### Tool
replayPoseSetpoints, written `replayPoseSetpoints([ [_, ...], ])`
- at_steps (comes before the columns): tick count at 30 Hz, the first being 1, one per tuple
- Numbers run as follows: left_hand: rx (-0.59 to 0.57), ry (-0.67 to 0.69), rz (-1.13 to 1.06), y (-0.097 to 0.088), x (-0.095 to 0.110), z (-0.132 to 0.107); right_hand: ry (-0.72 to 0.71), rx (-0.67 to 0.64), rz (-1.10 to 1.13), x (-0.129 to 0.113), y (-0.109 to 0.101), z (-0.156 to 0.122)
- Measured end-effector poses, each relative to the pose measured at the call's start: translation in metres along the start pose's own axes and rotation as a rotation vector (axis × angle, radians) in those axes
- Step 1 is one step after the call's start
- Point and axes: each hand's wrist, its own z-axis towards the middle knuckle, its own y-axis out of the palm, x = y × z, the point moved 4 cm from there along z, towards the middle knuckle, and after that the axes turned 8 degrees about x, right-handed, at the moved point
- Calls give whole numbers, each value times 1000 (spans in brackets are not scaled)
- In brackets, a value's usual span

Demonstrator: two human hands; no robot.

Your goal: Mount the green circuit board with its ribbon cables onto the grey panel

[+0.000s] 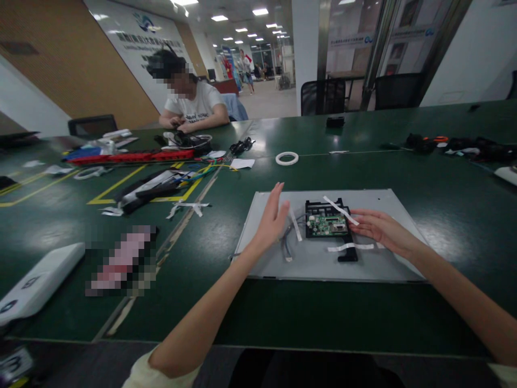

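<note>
A flat grey panel (262, 264) lies before me on the green table. On it sits a black plastic bracket (348, 254) carrying a green circuit board (323, 226). Strips of white tape (350, 247) cross the bracket and the panel, and a grey cable (287, 245) runs out on the left. My left hand (272, 220) is raised over the panel's left part, fingers stretched and holding nothing. At the bracket's right edge, my right hand (375, 229) has its fingers extended, close to or touching the bracket and a tape strip.
A roll of white tape (287, 158) lies beyond the panel. To the left are a blurred pink phone-like object (123, 261), a white device (40, 280), a black-and-white bundle (149, 188) and red power strips (133, 157). Another person (194, 102) sits across the table.
</note>
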Motion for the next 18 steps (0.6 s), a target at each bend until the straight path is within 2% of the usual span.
replayPoseSetpoints([
  [2,-131,245,233,6,17,-8,4,8,-2,-1,1,-1],
  [6,-373,411,432,21,32,-24,18,24,-6,-3,2,-2],
  [8,-437,448,464,26,32,-27,17,17,-10,-3,3,-2],
  [12,-494,455,456,30,25,-27,24,19,-17,-1,2,-1],
  [18,-500,430,421,32,20,-25,-54,43,-75,-2,-1,-1],
])
